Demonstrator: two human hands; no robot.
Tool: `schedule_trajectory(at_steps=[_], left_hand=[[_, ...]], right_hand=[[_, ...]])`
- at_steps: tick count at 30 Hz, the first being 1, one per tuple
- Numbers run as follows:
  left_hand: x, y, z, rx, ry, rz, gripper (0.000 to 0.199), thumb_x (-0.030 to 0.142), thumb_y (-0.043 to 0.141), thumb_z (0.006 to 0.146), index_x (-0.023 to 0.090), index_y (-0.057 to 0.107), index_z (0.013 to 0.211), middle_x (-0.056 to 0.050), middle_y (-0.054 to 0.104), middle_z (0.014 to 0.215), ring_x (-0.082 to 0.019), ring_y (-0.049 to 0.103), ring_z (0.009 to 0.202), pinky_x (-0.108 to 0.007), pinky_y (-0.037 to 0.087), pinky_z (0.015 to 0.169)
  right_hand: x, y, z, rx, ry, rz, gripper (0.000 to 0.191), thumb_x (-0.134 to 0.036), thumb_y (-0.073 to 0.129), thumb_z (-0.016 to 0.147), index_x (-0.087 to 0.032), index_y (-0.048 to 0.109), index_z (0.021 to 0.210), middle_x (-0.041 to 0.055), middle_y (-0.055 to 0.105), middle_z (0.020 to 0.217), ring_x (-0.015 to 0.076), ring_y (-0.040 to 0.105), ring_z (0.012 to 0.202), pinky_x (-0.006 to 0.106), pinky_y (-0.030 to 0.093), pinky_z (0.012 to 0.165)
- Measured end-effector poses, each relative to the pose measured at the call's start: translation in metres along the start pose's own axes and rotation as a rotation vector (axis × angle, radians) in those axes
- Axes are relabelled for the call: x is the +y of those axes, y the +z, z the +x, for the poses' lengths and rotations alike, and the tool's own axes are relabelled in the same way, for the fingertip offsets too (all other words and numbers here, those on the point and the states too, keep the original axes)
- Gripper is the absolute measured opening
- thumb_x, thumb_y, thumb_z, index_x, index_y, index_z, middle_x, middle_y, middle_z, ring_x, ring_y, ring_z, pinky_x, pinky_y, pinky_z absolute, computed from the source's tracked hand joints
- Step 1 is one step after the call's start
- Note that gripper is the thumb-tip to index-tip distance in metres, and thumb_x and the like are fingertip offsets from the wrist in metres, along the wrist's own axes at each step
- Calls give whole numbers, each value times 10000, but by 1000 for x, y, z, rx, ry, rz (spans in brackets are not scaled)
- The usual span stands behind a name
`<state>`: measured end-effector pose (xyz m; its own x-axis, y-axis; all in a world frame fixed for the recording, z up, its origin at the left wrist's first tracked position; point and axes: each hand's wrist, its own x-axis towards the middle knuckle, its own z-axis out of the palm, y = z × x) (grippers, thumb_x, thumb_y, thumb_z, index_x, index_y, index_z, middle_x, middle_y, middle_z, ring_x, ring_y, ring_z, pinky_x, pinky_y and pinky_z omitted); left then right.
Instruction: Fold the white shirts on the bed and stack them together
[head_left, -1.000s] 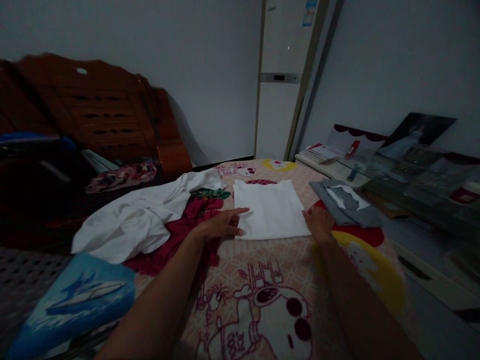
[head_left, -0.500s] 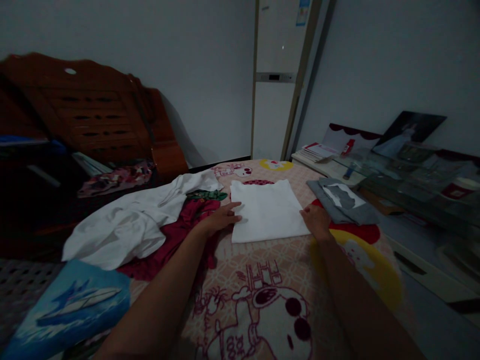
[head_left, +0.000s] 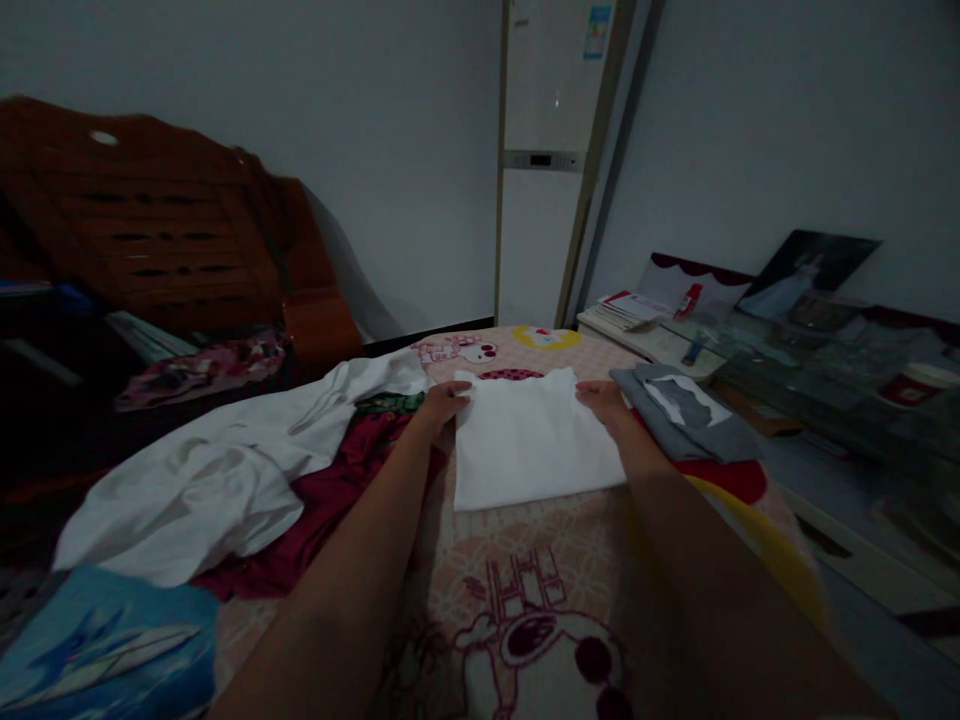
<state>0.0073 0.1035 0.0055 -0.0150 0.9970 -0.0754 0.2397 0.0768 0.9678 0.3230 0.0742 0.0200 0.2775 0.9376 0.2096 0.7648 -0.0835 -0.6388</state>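
Observation:
A white garment [head_left: 532,445], folded into a flat near-square, lies on the patterned cloth [head_left: 517,540] in front of me. At its far left corner, my left hand [head_left: 448,402] pinches the edge between thumb and fingers. My right hand [head_left: 601,402] grips the far right corner in the same way. Whether the garment is a shirt cannot be made out. Just right of my right hand lies a folded grey garment [head_left: 660,425] with a white patch on top.
Crumpled white cloth [head_left: 225,470] and dark red fabric [head_left: 319,510] lie to the left, with a blue printed cloth [head_left: 120,640] nearer. A wooden bench [head_left: 165,240] stands behind them. On the right is a glass shelf [head_left: 795,370] with a cup [head_left: 919,385].
Both hands have slid away from me along the garment's sides to its far corners and now pinch them. The left fingers, spread before, have closed. The view has shifted slightly.

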Motion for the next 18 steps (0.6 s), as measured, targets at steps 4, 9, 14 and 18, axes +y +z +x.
schedule_trajectory(at_steps=[4,9,14,18], left_hand=[[-7,-2,3,25,123,163,483,120,642,656,151,719,1132,-54,722,957,-169,639,810,-262,516,742],[-3,-2,0,-3,190,225,542,80,601,650,173,708,1172,-56,712,1057,-180,641,881,-259,518,784],[3,3,-1,-1,263,119,693,44,521,645,184,613,1318,-51,691,1142,-181,645,902,-255,522,782],[1,5,2,28,241,367,676,9,540,634,175,644,1281,-64,693,1150,-208,644,968,-285,508,876]], right_hand=[[-2,10,13,-78,8,100,250,-178,610,765,-122,764,953,89,773,932,193,715,845,262,546,761],[5,17,19,-64,17,170,343,-143,582,758,-120,749,1057,96,751,1073,196,697,962,275,522,874],[15,19,17,17,54,208,445,-139,558,764,-113,689,1189,107,701,1209,199,668,1067,302,501,938],[14,18,17,-43,43,136,430,-142,588,741,-126,705,1154,88,707,1201,209,648,1122,316,473,986]])
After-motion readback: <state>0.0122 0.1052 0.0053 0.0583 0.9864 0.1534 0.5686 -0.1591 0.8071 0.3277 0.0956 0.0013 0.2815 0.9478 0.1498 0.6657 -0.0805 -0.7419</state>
